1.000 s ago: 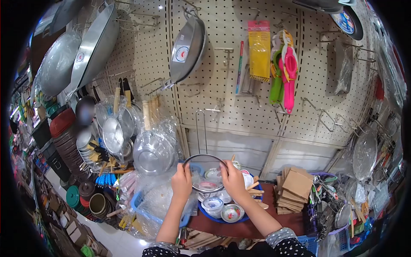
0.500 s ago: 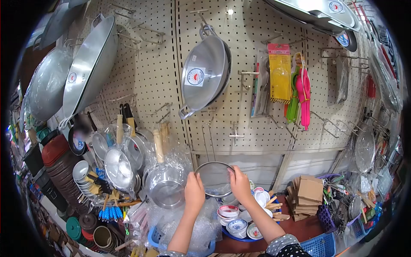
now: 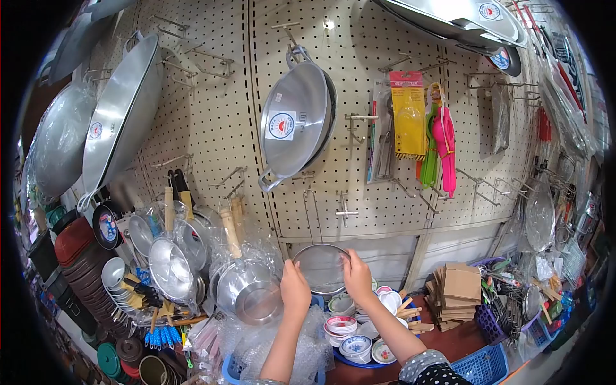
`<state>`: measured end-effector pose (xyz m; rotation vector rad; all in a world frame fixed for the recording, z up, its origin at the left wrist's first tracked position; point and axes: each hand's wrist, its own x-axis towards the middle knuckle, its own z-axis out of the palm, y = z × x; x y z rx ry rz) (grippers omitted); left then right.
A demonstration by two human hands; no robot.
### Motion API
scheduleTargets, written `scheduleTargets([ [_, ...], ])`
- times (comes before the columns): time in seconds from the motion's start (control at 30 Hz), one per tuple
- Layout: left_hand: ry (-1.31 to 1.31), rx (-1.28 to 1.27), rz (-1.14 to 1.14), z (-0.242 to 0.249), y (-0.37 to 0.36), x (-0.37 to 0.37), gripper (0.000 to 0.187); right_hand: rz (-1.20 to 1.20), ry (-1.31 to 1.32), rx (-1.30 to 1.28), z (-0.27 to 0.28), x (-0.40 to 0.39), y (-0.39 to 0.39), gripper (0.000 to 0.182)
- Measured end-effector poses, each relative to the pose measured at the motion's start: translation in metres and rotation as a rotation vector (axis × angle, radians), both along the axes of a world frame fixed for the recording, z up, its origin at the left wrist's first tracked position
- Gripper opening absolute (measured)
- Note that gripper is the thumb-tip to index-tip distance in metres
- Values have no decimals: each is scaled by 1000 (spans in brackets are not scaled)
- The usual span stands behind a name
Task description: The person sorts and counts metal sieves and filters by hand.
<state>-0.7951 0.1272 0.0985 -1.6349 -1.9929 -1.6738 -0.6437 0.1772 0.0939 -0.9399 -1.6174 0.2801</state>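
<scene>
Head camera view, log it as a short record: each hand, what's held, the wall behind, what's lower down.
Left hand: gripping the strainer's left rim
Right hand: gripping its right rim
Held: round strainer, wire handle pointing up
Wall: pegboard with a hanging wok and yellow package
Lower down: bowls, with cardboard pieces to their right

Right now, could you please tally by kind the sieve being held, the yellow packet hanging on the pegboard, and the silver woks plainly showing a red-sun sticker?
Sieve: 1
Yellow packet: 1
Silver woks plainly showing a red-sun sticker (centre, left, upper right): 3
Total: 5
</scene>
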Motion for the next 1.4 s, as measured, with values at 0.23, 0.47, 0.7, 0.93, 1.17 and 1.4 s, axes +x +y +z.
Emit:
scheduleTargets([
  [0.23,-27,-60,67,-11,35,8,15,-6,11,27,-10,-3,31,16],
  [0.47,15,-69,127,-30,78,2,13,-54,-97,-131,-33,-11,77,22],
  [0.7,-16,-43,163,-49,130,-18,12,-129,-227,-209,-39,-26,107,27],
  [0.93,3,33,126,-50,142,-25,12,-122,-121,-127,-43,-34,126,22],
  [1.17,-68,89,138,-58,137,-26,29,-91,-117,-208,-46,-28,122,33],
  [1.4,204,334,71,-39,69,30,40,-121,-32,-196,-58,7,55,36],
])
